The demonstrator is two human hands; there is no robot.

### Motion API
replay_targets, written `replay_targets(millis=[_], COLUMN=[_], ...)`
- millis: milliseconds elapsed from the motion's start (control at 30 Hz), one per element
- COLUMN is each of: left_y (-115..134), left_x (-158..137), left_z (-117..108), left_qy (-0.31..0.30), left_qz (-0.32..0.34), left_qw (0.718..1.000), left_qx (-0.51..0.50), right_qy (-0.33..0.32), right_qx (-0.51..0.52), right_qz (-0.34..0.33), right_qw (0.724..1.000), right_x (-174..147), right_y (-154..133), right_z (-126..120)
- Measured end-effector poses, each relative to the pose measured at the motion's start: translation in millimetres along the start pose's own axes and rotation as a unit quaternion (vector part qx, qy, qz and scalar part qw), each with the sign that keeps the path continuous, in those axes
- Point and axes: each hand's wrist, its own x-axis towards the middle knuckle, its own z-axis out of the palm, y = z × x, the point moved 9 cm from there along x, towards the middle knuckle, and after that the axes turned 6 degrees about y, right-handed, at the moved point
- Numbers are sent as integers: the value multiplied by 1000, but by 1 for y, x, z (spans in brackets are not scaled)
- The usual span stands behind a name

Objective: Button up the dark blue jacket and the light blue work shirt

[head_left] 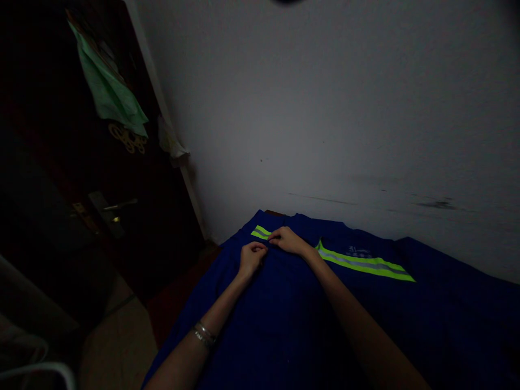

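Observation:
A dark blue work jacket (276,303) lies spread out in front of me, with yellow-green and silver reflective strips across it. My left hand (251,259) is closed in a pinch on the jacket's cloth, just below the shorter reflective strip (259,232). Close beside it on the right, my right hand (286,240) also pinches the cloth at the end of that strip. The fingertips of both hands nearly meet, and the exact bit between them is too dark and small to make out. The longer reflective strip (365,264) runs to the right of my right forearm, below a pale printed mark (357,251).
A pale wall (325,108) rises directly behind the jacket. At the left stands a dark door (150,216) with a metal handle (117,206) and a green cloth (108,86) hanging on it. A white curved tube (44,368) is at the lower left, near the tiled floor (122,341).

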Motion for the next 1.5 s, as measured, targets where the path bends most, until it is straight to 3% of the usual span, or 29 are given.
replay_targets(millis=[233, 767, 1033, 1200, 1333, 1500], left_y=[-2, -16, -16, -10, 2, 26], left_x=[4, 3, 0, -2, -9, -29], left_z=[-2, -1, 5, 12, 18, 33], left_qy=[28, 19, -2, -6, -22, -83], left_qz=[31, -30, -25, 29, 94, 199], left_qw=[998, 999, 1000, 999, 991, 963], left_qx=[-40, -8, 0, 29, 93, 161], right_qy=[7, 25, 110, 160, 197, 271], right_qx=[-8, 0, 67, 13, -104, -124], right_qz=[-10, 17, 21, -5, 0, -1], right_qw=[1000, 1000, 991, 987, 975, 955], right_x=[1, 2, -1, -8, -23, -56], right_y=[-1, 2, -5, -25, -46, -70], right_z=[0, -7, -31, -68, -121, -178])
